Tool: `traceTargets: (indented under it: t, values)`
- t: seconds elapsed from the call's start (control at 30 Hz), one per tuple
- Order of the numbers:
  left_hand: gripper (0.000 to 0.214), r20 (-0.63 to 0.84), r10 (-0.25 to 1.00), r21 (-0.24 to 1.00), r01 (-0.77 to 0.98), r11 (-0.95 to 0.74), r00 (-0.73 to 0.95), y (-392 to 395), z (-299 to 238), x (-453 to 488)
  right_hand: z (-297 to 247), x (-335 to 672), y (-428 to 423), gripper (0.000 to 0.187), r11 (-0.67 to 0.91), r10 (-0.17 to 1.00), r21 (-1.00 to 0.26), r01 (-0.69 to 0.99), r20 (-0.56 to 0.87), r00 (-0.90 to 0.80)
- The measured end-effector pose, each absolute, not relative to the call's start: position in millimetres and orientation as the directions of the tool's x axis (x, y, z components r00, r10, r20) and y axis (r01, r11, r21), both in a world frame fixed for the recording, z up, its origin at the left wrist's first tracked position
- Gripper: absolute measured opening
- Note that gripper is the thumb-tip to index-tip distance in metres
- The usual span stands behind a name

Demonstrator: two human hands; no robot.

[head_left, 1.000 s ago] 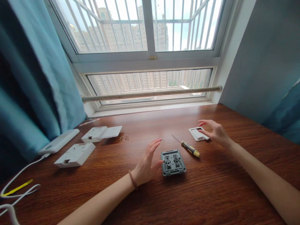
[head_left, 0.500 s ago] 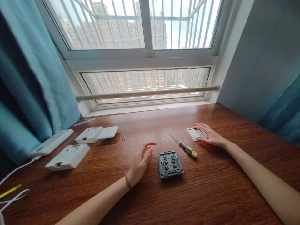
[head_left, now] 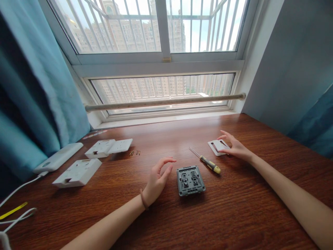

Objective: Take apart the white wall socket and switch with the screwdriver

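A grey switch module (head_left: 190, 180) lies face up in the middle of the wooden table (head_left: 234, 215). My left hand (head_left: 156, 180) rests on its edge just left of the module, fingers loosely curled, holding nothing. A yellow-and-black screwdriver (head_left: 207, 162) lies behind the module to the right. My right hand (head_left: 234, 147) is further right, its fingers spread over a white switch cover plate (head_left: 216, 146) and touching it; the plate looks slightly lifted at the near side.
At the left lie two white switch boxes (head_left: 78, 172) (head_left: 100, 148), a white plate (head_left: 121, 146), a white power bank (head_left: 58, 158) with cables (head_left: 18, 218), and a few small brass screws (head_left: 134, 152). Blue curtains hang at both sides of the window.
My right hand came down onto the white cover plate, then lifted a little with its fingers on it. My left hand's fingers curled from flat to loosely bent beside the grey module.
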State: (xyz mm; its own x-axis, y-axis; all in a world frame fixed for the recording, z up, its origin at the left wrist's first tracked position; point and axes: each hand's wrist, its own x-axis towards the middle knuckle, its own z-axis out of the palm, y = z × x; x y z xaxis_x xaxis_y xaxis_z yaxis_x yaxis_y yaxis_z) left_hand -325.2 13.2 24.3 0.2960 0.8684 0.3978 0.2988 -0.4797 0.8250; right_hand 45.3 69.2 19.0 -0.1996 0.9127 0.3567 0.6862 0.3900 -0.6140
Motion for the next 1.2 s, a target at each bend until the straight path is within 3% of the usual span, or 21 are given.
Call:
traceTargets:
  t: [0.13, 0.37, 0.73, 1.0, 1.2]
  values:
    - [0.028, 0.408, 0.862, 0.8, 0.337, -0.497, 0.302, 11, 23, -324, 35, -5, 44, 0.088, 0.506, 0.857, -0.717, 0.479, 0.48, -0.187]
    - [0.066, 0.398, 0.808, 0.762, 0.334, -0.554, 0.435, 7, 24, -324, 36, -98, -3, 0.096, 0.658, 0.752, -0.644, 0.391, 0.534, -0.386]
    - [0.065, 0.415, 0.696, 0.676, 0.313, -0.667, 0.586, 6, 26, -324, 14, -103, -16, 0.093, 0.622, 0.782, -0.671, 0.404, 0.515, -0.35]
    - [0.059, 0.387, 0.712, 0.666, 0.357, -0.655, 0.586, 6, 27, -324, 12, -108, -16, 0.089, 0.637, 0.771, -0.621, 0.457, 0.528, -0.357]
    - [0.056, 0.361, 0.719, 0.659, 0.383, -0.648, 0.595, 5, 28, -323, 11, -108, -18, 0.082, 0.614, 0.787, -0.653, 0.443, 0.472, -0.397]
